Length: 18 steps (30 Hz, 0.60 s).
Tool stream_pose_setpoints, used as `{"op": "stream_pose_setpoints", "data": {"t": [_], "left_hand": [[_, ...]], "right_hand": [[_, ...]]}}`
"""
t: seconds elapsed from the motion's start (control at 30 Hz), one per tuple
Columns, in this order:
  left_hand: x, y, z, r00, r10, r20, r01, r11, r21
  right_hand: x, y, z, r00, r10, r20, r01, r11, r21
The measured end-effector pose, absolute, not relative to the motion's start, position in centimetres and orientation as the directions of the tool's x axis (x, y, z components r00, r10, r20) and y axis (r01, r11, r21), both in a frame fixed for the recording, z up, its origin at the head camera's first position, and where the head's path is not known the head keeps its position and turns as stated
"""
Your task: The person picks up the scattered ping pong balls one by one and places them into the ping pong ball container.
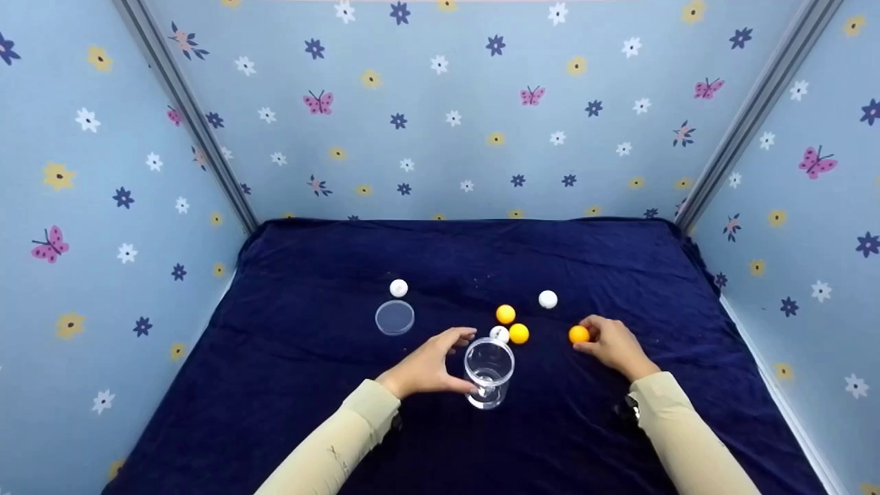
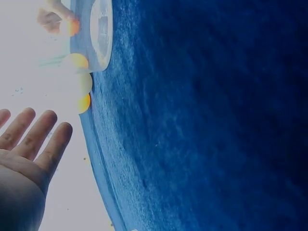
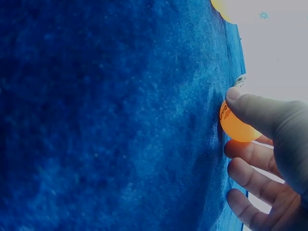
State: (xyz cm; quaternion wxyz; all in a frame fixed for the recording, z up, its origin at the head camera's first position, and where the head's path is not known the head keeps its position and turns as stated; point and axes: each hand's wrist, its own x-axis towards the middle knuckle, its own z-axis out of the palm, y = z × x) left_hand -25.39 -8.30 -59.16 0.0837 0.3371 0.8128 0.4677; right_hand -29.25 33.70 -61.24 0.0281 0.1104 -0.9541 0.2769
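Note:
An orange ping-pong ball [image 1: 579, 334] sits between the thumb and fingers of my right hand [image 1: 615, 347]; the right wrist view shows my thumb laid across this printed ball [image 3: 236, 129]. My left hand [image 1: 426, 364] is beside a clear, uncovered jar [image 1: 489, 395], thumb tip overlapping its near side in the head view. In the left wrist view the fingers [image 2: 55, 144] are spread and straight, apart from the jar [image 2: 109, 33]. Just behind the jar lie a white ball [image 1: 498, 333] and two orange balls, one farther back [image 1: 505, 314] and one to the right [image 1: 519, 333].
A round clear lid [image 1: 394, 319] lies flat to the left on the dark blue cloth [image 1: 309, 385]. One white ball [image 1: 399, 288] is behind the lid, another white ball [image 1: 548, 299] toward the back right. Patterned walls [image 1: 467, 103] enclose the back and sides.

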Motion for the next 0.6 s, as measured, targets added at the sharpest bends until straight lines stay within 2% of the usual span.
{"op": "stream_pose_setpoints", "data": {"t": [0.6], "left_hand": [[-25.3, -6.9, -60.0, -0.746, 0.635, 0.200, 0.507, 0.346, 0.790]], "right_hand": [[-29.4, 33.7, -61.1, -0.978, -0.193, 0.080, -0.205, 0.817, -0.539]]}}
